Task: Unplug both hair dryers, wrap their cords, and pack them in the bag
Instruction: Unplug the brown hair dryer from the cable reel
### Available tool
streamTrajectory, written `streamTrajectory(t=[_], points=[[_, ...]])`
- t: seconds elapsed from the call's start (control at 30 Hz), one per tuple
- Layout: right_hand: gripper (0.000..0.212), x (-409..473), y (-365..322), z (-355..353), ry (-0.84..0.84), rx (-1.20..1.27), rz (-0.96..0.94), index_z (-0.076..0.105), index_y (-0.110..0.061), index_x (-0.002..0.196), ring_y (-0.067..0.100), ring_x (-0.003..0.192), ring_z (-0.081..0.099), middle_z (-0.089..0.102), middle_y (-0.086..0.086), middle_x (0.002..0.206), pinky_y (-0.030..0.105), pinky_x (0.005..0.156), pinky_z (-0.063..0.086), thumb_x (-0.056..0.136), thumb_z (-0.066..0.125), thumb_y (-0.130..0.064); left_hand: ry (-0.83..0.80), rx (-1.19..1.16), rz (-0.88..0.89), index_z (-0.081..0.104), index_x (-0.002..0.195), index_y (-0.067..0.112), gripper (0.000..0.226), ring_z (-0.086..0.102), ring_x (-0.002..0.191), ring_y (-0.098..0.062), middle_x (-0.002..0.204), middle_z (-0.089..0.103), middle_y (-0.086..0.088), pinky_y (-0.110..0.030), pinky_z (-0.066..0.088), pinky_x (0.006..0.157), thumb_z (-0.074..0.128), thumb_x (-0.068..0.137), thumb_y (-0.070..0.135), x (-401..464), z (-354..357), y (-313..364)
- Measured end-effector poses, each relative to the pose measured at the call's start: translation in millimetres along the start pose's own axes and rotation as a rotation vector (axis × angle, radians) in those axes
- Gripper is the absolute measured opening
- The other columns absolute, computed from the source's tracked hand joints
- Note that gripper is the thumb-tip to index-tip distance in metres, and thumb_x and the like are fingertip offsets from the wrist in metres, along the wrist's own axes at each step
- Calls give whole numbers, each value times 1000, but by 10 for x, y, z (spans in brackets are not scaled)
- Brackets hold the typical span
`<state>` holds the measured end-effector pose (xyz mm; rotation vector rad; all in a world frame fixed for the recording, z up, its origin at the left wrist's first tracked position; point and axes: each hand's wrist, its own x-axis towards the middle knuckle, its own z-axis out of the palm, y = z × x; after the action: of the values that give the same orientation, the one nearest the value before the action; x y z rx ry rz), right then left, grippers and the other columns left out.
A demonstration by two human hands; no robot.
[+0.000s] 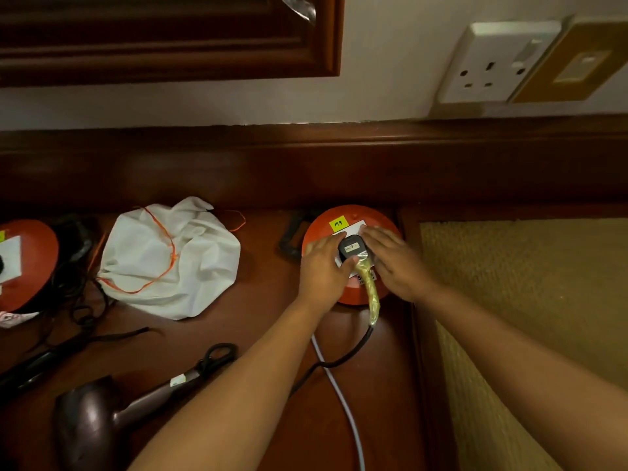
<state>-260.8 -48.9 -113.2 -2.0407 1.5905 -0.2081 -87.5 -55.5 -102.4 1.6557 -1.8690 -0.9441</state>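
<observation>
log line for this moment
step: unplugging | left hand on black plug | right hand steadying orange reel | bag untouched

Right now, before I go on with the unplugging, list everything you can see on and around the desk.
Cable reel: two, orange; one under the hands, one at left edge.
Plug: one, black, seated in the right reel.
Plug cord: one, black, yellowish wrap near plug, running toward the dryer.
White cable: one, leading off the bottom edge.
Hair dryer: one in full view, dark, bottom left.
Bag: one, white, orange drawstring, back of desk.
Wall socket: one, white, empty, upper right.
Left hand: fingers at the plug.
Right hand: flat on the reel.
</observation>
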Motion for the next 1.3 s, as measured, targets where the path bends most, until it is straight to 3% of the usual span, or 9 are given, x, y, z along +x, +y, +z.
streamTrajectory(t=[0.13,0.27,0.43,0.67,0.9,1.07,1.3], points=[[60,-4,67,46,23,37,-12,24,-14,149,7,142,8,24,0,157,27,117,8,93,23,-34,18,-78,11,60,128,9,48,43,120,-24,123,61,-7,-27,33,99,71,85,29,4,32,-91],[65,6,96,73,28,47,-33,23,-16,149,5,142,7,23,-1,157,28,118,8,89,15,-39,21,-117,34,61,126,12,66,40,113,-11,122,61,-1,-14,27,92,53,79,57,-8,61,-151],[67,20,108,75,28,39,-38,25,-15,149,6,142,8,25,0,156,28,117,9,88,13,-41,34,-113,63,62,125,12,67,38,111,-7,121,62,-2,-1,23,90,50,79,59,4,75,-191],[64,46,146,97,26,6,-46,25,-15,149,16,146,15,25,2,156,39,119,17,91,13,-38,36,-125,54,61,127,13,66,36,112,-6,122,61,-1,-19,29,92,50,80,59,-4,97,-202],[60,46,145,100,43,-16,-57,26,-16,149,16,145,15,26,2,156,33,118,14,93,17,-36,52,-132,49,61,126,13,52,36,114,-6,122,61,0,-9,25,92,61,83,43,-7,113,-210],[54,57,162,107,40,-37,-62,27,-15,149,17,145,17,27,3,156,34,119,15,96,27,-27,52,-131,49,60,127,12,54,36,114,-7,122,61,-1,-18,28,93,60,83,44,-14,108,-201],[54,55,128,96,53,-41,-58,29,-13,148,20,144,21,30,5,154,37,118,20,95,26,-27,45,-126,46,60,127,11,53,39,117,-13,123,61,-3,-20,27,93,60,84,40,-20,99,-182]])
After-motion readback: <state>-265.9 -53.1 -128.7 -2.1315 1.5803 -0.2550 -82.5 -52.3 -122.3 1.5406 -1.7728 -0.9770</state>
